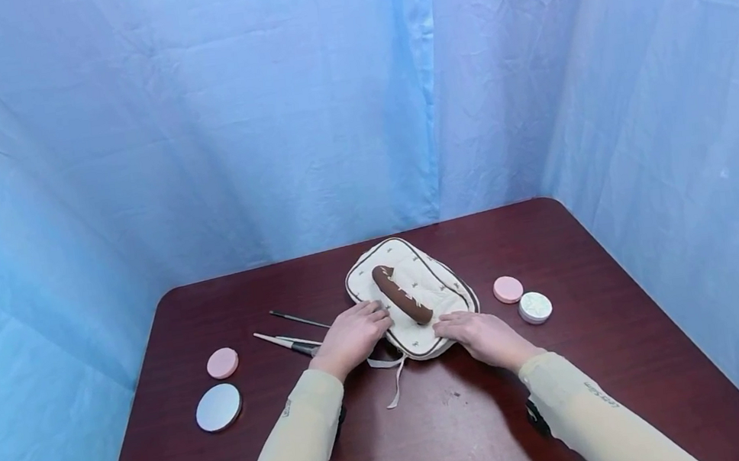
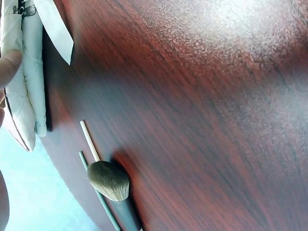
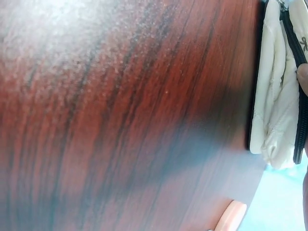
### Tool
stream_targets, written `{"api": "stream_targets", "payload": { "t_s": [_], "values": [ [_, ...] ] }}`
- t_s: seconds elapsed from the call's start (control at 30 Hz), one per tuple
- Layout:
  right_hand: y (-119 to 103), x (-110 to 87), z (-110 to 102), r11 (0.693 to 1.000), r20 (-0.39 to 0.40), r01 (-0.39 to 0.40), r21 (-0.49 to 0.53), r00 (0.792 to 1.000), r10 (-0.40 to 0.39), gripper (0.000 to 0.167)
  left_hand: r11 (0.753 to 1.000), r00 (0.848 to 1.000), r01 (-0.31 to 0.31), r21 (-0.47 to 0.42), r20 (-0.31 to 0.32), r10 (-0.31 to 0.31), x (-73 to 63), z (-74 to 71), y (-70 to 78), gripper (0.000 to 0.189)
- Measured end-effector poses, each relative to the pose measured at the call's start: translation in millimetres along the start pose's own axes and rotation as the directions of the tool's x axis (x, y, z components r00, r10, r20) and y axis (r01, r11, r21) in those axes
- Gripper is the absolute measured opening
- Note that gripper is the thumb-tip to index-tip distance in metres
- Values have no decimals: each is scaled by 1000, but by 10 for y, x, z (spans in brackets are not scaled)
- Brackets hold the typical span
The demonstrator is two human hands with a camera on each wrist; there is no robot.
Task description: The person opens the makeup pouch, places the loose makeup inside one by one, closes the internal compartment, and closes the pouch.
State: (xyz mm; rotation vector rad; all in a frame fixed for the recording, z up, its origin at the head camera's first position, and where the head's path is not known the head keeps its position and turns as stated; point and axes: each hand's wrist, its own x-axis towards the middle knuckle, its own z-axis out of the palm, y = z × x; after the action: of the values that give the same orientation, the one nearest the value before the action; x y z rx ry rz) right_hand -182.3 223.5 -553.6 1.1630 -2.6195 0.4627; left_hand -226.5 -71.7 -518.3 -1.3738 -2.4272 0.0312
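Note:
A cream quilted cosmetic pouch (image 1: 405,340) with dark piping, a small printed pattern and a brown handle (image 1: 401,296) lies on the table. My left hand (image 1: 357,333) grips its near left edge, fingers over the top and thumb (image 2: 10,66) against the side. On the near right edge my right hand (image 1: 482,336) holds the pouch, its thumb (image 3: 302,77) at the black zipper (image 3: 301,130). A pale ribbon (image 1: 397,385) trails from the front corner. Part of each hand falls outside its wrist view.
Several makeup brushes, one with a fluffy head (image 2: 109,180), lie left of the pouch. A pink round case (image 1: 223,363) and a white round case (image 1: 219,407) sit further left. At right are another pink case (image 1: 507,290) and a patterned white case (image 1: 535,308). Blue curtains (image 1: 300,116) enclose the table.

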Motion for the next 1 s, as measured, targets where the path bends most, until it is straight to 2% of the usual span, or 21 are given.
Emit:
{"api": "stream_targets", "payload": {
  "t_s": [0.13, 0.27, 0.47, 0.57, 0.67, 0.8, 0.9, 1.0],
  "values": [
    [-4, 0, 15, 1000, -31, 18, 1, 999, -18, 29, 1000, 999, 27, 13, 34, -28, 25, -5, 5, 19],
    [-37, -2, -3, 1000, -60, 24, 8, 998, -24, 31, 997, 993, 83, 0, 80, -83, 21, -11, 6, 24],
    [-167, -39, -126, 1000, -126, -21, 22, 992, 24, 40, 992, 991, 124, -34, 62, -122, 23, -36, 0, 27],
    [-240, -42, -198, 1000, -202, -6, 1, 979, 6, 39, 989, 989, 144, -31, 44, -143, 32, -51, -5, 26],
    [-283, -42, -255, 1000, -292, 17, -24, 956, -24, 31, 986, 986, 166, -31, 24, -165, 42, -65, -5, 26],
    [-301, -78, -291, 999, -368, 36, -2, 929, -35, 22, 980, 981, 195, -44, 7, -194, 62, -75, -2, 21],
    [-306, -124, -273, 999, -373, 6, 50, 928, 13, 21, 976, 977, 214, -49, 3, -214, 81, -78, -1, 19],
    [-320, -163, -231, 989, -324, -88, 122, 938, 123, 20, 973, 974, 227, -43, 4, -227, 105, -82, -2, 20]
  ]
}}
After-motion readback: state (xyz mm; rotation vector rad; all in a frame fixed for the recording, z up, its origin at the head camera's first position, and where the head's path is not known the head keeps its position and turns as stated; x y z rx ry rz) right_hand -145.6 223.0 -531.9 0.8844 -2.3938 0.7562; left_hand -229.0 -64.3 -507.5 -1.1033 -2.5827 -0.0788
